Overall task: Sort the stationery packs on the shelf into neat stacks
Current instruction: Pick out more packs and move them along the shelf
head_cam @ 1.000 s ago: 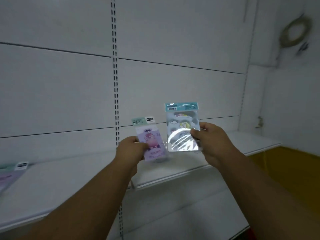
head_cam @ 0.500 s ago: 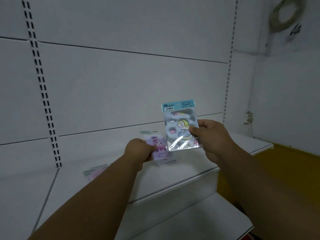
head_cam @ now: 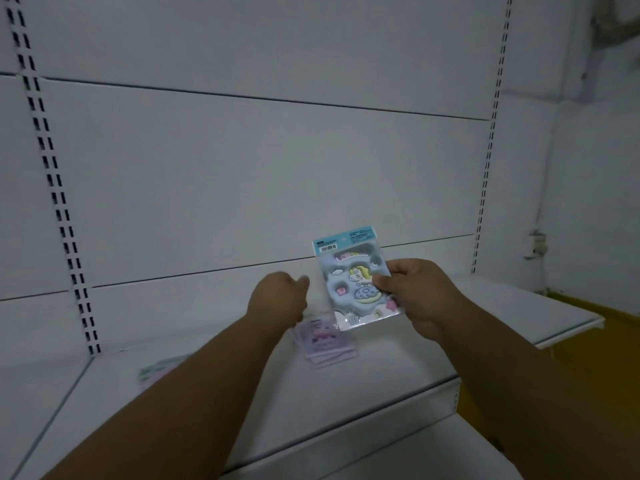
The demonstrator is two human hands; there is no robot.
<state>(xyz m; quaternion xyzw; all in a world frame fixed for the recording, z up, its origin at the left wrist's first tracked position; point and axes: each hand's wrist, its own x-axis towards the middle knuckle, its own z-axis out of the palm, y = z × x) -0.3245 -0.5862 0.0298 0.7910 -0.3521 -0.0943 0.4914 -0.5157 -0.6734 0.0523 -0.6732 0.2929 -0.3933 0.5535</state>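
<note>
My left hand [head_cam: 278, 294] has released the purple pack [head_cam: 325, 339] onto the shelf [head_cam: 398, 368], fingers curled empty, while my right hand [head_cam: 412, 289] pinches the blue pack [head_cam: 353, 282].

Blue unicorn-print pack [head_cam: 353, 282]; lilac packs [head_cam: 325, 341]; white shelf [head_cam: 398, 358]

Two bare forearms reaching up from the lower frame toward centre, left hand [head_cam: 277, 294] loosely curled at centre, blurred, apparently holding nothing, right hand [head_cam: 414, 294] just right of centre, thumb and fingers pinching a blue pack [head_cam: 353, 278] by its right edge, upright.
</note>
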